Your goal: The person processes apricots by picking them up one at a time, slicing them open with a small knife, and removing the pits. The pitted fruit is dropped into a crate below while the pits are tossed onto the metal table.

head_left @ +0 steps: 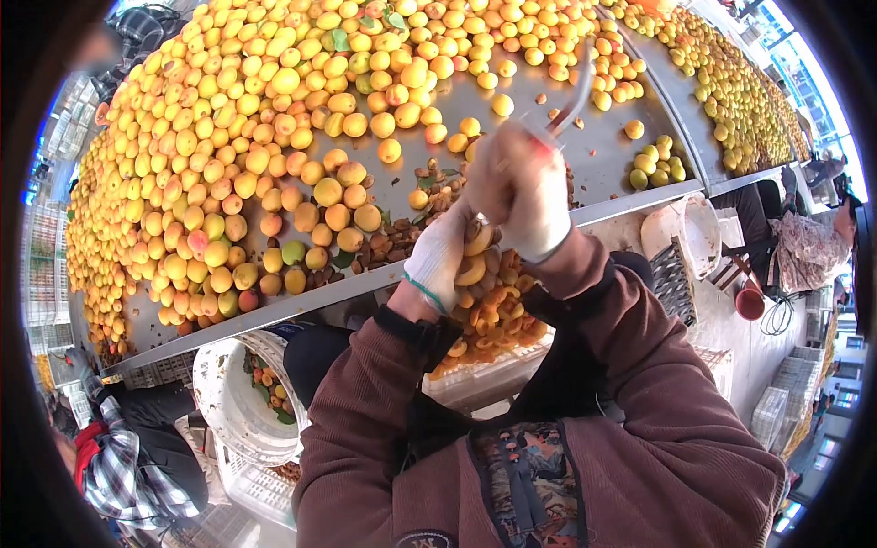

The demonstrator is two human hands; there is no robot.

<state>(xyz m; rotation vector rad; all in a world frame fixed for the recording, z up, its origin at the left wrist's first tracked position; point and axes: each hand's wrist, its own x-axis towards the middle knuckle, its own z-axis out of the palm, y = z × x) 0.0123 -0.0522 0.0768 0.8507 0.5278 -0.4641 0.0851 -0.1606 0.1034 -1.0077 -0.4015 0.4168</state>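
My right hand, in a white glove with bare fingertips and blurred by motion, is closed around a curved knife that points up and away. My left hand, gloved alike, meets it from below left with fingers bent. What the left fingers hold is hidden behind the right hand. Beneath both hands, a white crate holds a heap of halved apricots. Beyond them, whole apricots cover much of the metal table. Brown pits lie along its near edge.
A white bucket with some fruit and leaves stands left of my legs. Another white bucket is at right, near a small reddish-brown pot. A few greenish apricots sit apart on the table. A person in a plaid garment is at left.
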